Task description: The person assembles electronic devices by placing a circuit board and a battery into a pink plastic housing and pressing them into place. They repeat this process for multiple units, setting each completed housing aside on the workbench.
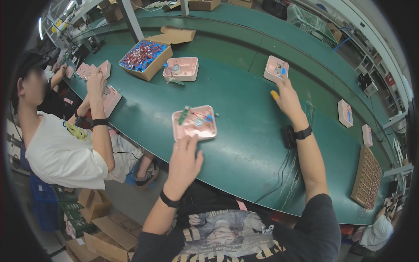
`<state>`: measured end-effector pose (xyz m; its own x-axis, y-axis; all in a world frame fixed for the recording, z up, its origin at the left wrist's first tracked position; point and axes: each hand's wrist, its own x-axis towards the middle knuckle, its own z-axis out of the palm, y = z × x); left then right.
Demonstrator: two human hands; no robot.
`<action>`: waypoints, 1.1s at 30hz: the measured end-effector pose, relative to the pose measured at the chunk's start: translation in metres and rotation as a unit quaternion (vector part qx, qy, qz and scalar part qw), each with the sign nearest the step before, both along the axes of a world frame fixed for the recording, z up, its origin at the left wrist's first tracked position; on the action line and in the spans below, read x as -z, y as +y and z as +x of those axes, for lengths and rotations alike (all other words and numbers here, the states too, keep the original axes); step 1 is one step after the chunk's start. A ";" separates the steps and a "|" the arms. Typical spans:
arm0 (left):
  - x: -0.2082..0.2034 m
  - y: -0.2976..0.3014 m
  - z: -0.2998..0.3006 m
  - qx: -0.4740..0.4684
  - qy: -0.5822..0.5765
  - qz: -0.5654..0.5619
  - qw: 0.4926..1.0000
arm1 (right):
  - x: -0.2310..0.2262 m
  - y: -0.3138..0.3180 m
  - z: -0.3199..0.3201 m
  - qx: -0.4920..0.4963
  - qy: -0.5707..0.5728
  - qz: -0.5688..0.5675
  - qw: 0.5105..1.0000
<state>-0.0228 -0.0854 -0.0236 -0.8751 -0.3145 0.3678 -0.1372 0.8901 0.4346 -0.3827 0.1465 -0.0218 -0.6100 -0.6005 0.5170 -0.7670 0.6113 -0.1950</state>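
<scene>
A pale pink plastic housing (207, 132) lies open side up in front of me, holding a small green circuit board (184, 114), red wires and a blue part. My left hand (185, 158) is at its near rim, fingers stretched out and thumb apart. Farther off to the right is a second pink housing (269, 72) with wires and a blue piece inside. The fingertips of my right hand (289, 98) reach its near edge; whether they touch is hard to tell. This hand is open, with a yellow cover on the thumb.
Another pink housing (190, 70) sits beside a cardboard box (157, 61) of red-and-blue wired parts. A black device (288, 137) with a cable lies by my right forearm. More housings and a gridded tray (365, 179) are at right. A co-worker (65, 144) handles housings at left.
</scene>
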 end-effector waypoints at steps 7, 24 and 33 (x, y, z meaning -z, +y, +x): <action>-0.009 0.031 0.009 0.090 -0.015 0.111 0.990 | -0.056 -0.043 0.093 -0.356 -0.359 0.105 0.856; -0.012 -0.032 -0.046 0.028 -0.125 0.052 0.990 | -0.022 -0.060 0.159 -0.396 -0.129 0.111 0.902; 0.009 -0.058 -0.069 0.090 -0.072 0.159 0.981 | -0.014 -0.071 0.160 -0.430 -0.200 0.069 0.878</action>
<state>-0.0922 -0.1429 -0.0328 -0.9627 -0.2290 0.1443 -0.0711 0.7282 0.6817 -0.2231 0.0754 -0.0076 -0.0158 -0.9678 0.2512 -0.8437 -0.1219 -0.5228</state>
